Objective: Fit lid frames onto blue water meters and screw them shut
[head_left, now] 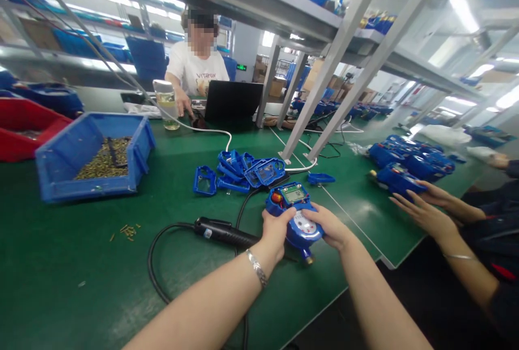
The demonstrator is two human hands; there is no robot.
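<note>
Between my two hands is a blue water meter (304, 225) with a round dial and an uncovered compartment showing a circuit board and a red part. My left hand (277, 229) is closed round its left side, thumb on the dial's edge. My right hand (329, 224) grips the other side, its thumb also at the dial. The meter's brass-tipped pipe end points towards me. A black electric screwdriver (225, 232) lies left of the meter, partly behind my left hand. Just beyond are several blue plastic covers (251, 170) in a heap, and a single cover (321, 178) lies to the right.
A blue bin (91, 187) of small brass screws stands at left beside a red bin (28, 128). Loose screws (128, 231) lie nearer. Across the table a person sits by a laptop (234, 102). At right, a co-worker's hands (425, 212) touch blue meters. Metal shelf posts (324, 79) rise ahead.
</note>
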